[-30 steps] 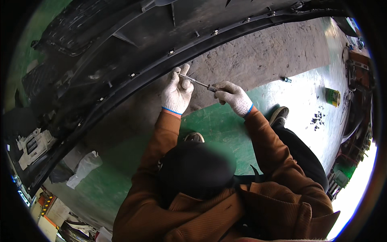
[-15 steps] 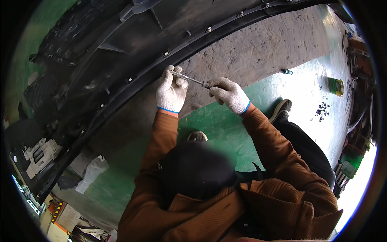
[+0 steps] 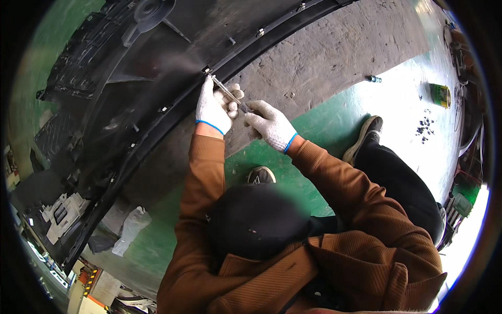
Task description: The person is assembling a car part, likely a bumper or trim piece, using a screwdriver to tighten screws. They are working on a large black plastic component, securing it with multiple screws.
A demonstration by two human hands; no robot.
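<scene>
Screwdriver-like tool (image 3: 225, 90) first: it lies slantwise between the two hands, its tip just beside a metal clip (image 3: 206, 69) on the edge of a big black panel (image 3: 180, 68) — whether tip and clip touch, I cannot tell. The left hand (image 3: 214, 108) has its grip pinching the shank near the tip; the right hand (image 3: 271, 125) has its grip closed round the handle.

Work looks partway: this clip seems to be the one in hand, and others sit along the same edge on both sides. Which of them are finished does not show.

Under the panel's edge lies a worn grey sheet (image 3: 329, 57) on a glossy green floor (image 3: 314, 172). Off to the right are scattered dark bits (image 3: 424, 126) and a green-and-yellow can (image 3: 440, 96); a pale plastic bag (image 3: 133, 227) lies at lower left.
</scene>
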